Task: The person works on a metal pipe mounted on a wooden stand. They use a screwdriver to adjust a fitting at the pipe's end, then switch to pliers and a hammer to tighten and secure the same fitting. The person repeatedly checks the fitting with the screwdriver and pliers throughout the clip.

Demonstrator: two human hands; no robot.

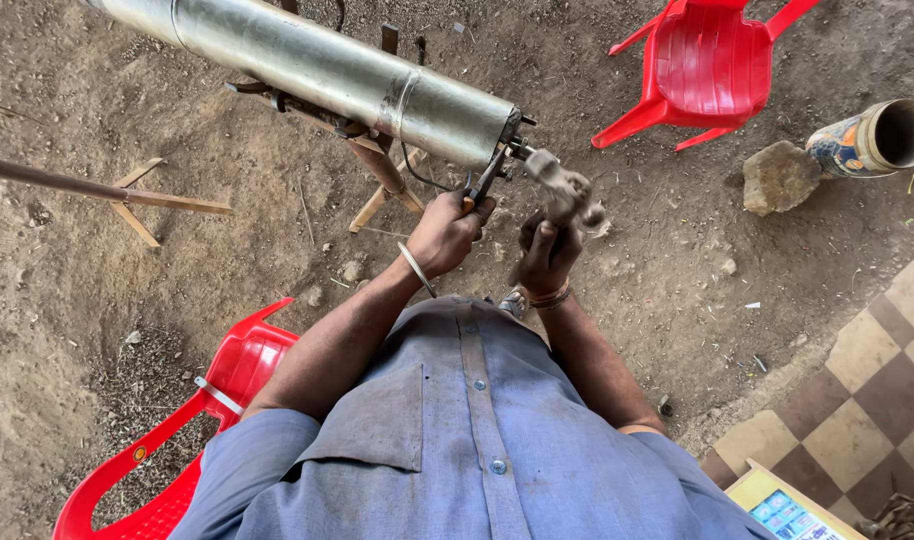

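Note:
A long silvery metal cylinder [327,70] lies across a wooden stand, its near end [477,130] just above my hands. My left hand [447,232] grips a pair of pliers [485,178] whose jaws reach the cylinder's end. My right hand [549,255] holds a grey metal fitting [565,192] that sticks out from that end on a short shaft. Both wrists wear metal bangles. My blue shirt fills the bottom of the view.
A red plastic chair [705,65] stands at the far right, another [187,420] beside me at lower left. A stone [779,176] and a painted pipe [877,140] lie at right. A checkered tiled floor [877,380] begins at lower right. A wooden bar [97,190] crosses the dirt at left.

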